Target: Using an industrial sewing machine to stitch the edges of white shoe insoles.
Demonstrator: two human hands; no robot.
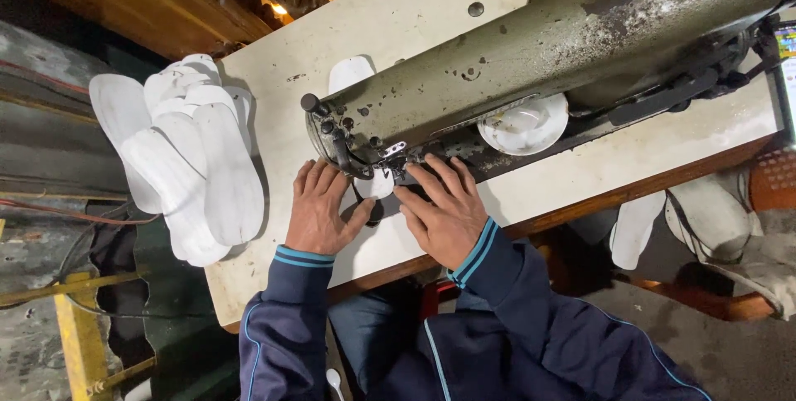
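Observation:
A worn grey-green sewing machine (531, 53) lies across a white table (398, 28). Under its needle end sits a white shoe insole piece (380, 185), mostly covered. My left hand (319, 206) rests flat on the table left of the needle, fingers spread, pressing the piece. My right hand (444, 206) lies flat to the right of the needle, fingertips on the same piece. Another white insole (348, 73) pokes out behind the machine head. Both sleeves are dark blue with light blue cuff stripes.
A stack of several white insoles (186, 160) hangs over the table's left edge. A white round dish (524, 126) sits under the machine arm. More white pieces (638, 227) lie below the table at right. A yellow metal frame (79, 335) stands at the lower left.

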